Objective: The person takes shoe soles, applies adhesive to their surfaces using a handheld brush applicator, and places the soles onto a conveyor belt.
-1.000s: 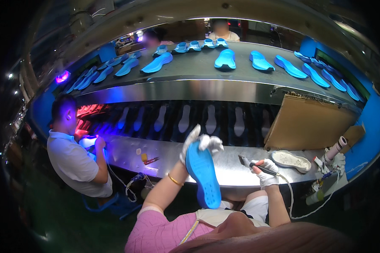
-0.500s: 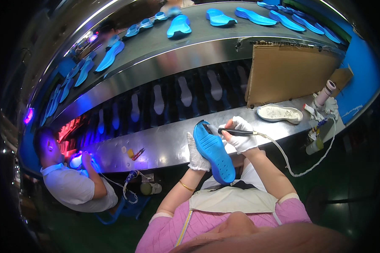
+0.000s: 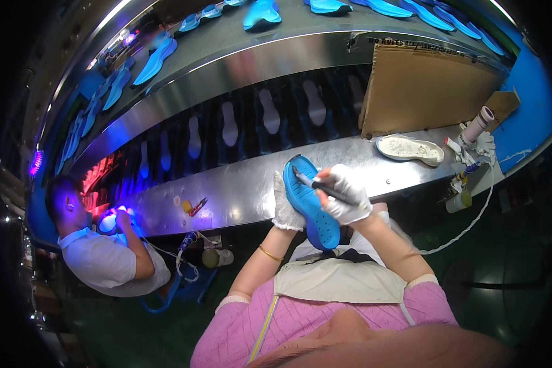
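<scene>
A blue shoe sole (image 3: 308,205), with grooves and a cluster of small holes, is held tilted above the front edge of the metal bench. My left hand (image 3: 284,207), in a white glove, grips it along its left side; most of the fingers are hidden behind it. My right hand (image 3: 348,195), gloved in white with bare fingertips, is closed round a black pen-shaped brush (image 3: 329,188). The brush's dark tip lies at the upper end of the sole. A white hose (image 3: 463,236) hangs to the right of my right arm.
A sole-shaped tray (image 3: 409,149) with whitish residue lies on the bench (image 3: 239,195), before a cardboard sheet (image 3: 432,92). Beyond, blue soles ride on a belt (image 3: 221,40) above a row of dark slots. At left a co-worker (image 3: 104,251) sits by the bench.
My right hand has come in over the sole and tilted the brush, whose tip has shifted toward the sole's upper left. The sole sits a little higher in view.
</scene>
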Demonstrator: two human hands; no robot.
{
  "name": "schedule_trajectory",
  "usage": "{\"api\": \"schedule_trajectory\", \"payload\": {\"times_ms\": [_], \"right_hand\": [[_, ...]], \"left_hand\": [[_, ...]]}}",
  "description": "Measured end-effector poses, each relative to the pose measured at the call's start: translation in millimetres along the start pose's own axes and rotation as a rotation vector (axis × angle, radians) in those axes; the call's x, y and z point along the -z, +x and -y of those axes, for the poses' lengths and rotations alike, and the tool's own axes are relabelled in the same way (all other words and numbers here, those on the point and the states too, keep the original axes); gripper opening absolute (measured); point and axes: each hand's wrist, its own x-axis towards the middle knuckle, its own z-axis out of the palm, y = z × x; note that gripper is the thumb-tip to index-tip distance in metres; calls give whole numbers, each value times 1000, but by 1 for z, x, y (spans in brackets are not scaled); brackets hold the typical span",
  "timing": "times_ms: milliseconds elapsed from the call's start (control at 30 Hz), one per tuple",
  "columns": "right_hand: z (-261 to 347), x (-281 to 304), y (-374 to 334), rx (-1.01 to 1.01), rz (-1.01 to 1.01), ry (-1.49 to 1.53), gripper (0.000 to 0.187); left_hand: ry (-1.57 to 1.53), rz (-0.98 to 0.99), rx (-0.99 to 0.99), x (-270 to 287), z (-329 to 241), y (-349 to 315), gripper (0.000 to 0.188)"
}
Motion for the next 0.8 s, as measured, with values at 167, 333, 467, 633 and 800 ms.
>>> {"api": "schedule_trajectory", "payload": {"times_ms": [167,333,467,633,800], "right_hand": [[21,-4,-9,-334,160,208,28],[13,-7,-11,291,133,-253,19],[18,2,-28,-273,203,173,13],[6,16,-40,-224,113,134,10],[13,18,-34,-526,105,369,5]], "left_hand": [[78,-33,25,0,-11,-7,85],[-20,156,112,4,-19,-4,88],[262,-67,67,-8,-17,-18,90],[305,125,251,19,3,-46,91],[366,43,167,3,3,-36,98]]}}
